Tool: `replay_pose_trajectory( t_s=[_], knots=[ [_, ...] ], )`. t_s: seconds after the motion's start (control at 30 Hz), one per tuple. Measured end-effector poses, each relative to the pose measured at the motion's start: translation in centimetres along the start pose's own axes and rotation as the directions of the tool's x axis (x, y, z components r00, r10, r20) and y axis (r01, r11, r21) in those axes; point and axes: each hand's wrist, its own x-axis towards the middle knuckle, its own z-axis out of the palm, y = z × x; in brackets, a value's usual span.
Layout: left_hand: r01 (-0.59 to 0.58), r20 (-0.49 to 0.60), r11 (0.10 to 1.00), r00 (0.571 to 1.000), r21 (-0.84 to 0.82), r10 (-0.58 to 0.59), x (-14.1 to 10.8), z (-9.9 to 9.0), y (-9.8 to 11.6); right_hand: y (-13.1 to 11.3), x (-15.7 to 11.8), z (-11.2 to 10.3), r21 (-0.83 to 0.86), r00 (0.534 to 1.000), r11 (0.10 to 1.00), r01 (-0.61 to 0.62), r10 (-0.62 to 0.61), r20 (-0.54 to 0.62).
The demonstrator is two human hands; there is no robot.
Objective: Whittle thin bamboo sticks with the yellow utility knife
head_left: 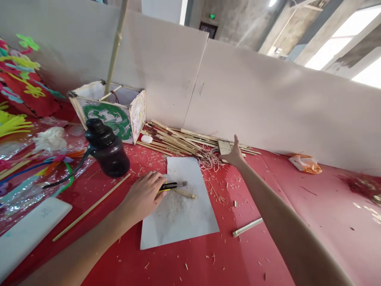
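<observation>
My left hand (pixel 149 194) is closed around a utility knife (pixel 172 185), its blade pointing right over the white paper (pixel 178 226). Just below the blade lies a short bamboo piece (pixel 188 194), its left end hidden near my fingers. My right hand (pixel 235 155) reaches far forward, thumb and fingers spread around a small flat rectangle with a pale face (pixel 224 147), phone-like in shape. Whether the fingertips touch it I cannot tell. Beside it are tangled string (pixel 210 159) and a pile of bamboo strips (pixel 175 139).
A dark bottle (pixel 108 153) stands left of the paper, before a paper-sided lantern frame (pixel 138 115) with a dragon picture. A long thin stick (pixel 92 206), a white slab (pixel 32 234), a bamboo tube (pixel 247 227) and an orange-white packet (pixel 306 163) lie about. Shavings litter the red table.
</observation>
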Motion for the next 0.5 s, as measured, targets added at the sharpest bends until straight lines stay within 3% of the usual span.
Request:
replay_pose_trajectory(
  t_s=[0.13, 0.27, 0.4, 0.5],
  knots=[
    [0.027, 0.038, 1.000, 0.999, -0.010, -0.027, 0.1, 0.0, -0.2, 0.0, -0.3, -0.3, 0.029, 0.999, 0.999, -0.036, 0.036, -0.032],
    [0.048, 0.054, 0.999, 0.997, -0.008, -0.047, 0.1, -0.1, -0.2, -1.5, -3.9, -0.3, 0.063, 0.978, 0.997, -0.055, 0.066, -0.196],
    [0.035, 0.051, 0.999, 0.998, 0.033, -0.037, 0.1, -0.3, -0.2, -5.0, -11.2, 1.7, 0.114, 0.950, 0.961, 0.251, -0.222, -0.220],
    [0.015, 0.041, 0.998, 0.999, 0.063, -0.018, 0.1, -0.3, -0.4, -8.3, -16.7, 4.1, 0.066, 0.874, 0.873, 0.483, -0.476, -0.094]
  ],
)
